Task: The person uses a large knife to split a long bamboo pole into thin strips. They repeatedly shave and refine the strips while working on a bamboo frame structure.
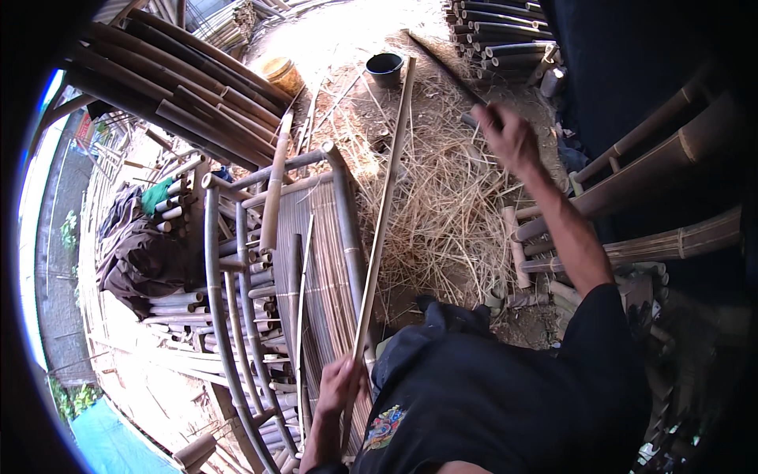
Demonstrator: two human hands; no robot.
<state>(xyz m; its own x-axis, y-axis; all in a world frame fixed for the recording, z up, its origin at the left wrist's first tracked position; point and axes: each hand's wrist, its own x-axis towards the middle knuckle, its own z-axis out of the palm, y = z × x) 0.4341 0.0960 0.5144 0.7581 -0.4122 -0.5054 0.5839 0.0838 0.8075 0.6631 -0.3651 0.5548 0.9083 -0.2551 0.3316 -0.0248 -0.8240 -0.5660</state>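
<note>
My left hand (341,385) is closed round the lower end of a long split bamboo strip (387,189), which slants up and away from me. Raised on the right, my right hand (512,142) grips a machete (442,67) whose long dark blade points to the far left. Blade and strip are apart, with a gap between them. Beside my left hand stands a bamboo bench (335,237) with a slatted surface, and a thin bamboo strip (302,308) lies along it. A thicker bamboo piece (275,186) leans across the bench's far rail.
Bamboo shavings (442,213) cover the ground ahead. A black bucket (384,69) and a yellowish bucket (282,75) stand at the far side. Bamboo poles (181,87) are stacked far left, more cut poles (505,35) far right. Bamboo furniture (647,174) borders my right; dark cloth (146,257) lies left.
</note>
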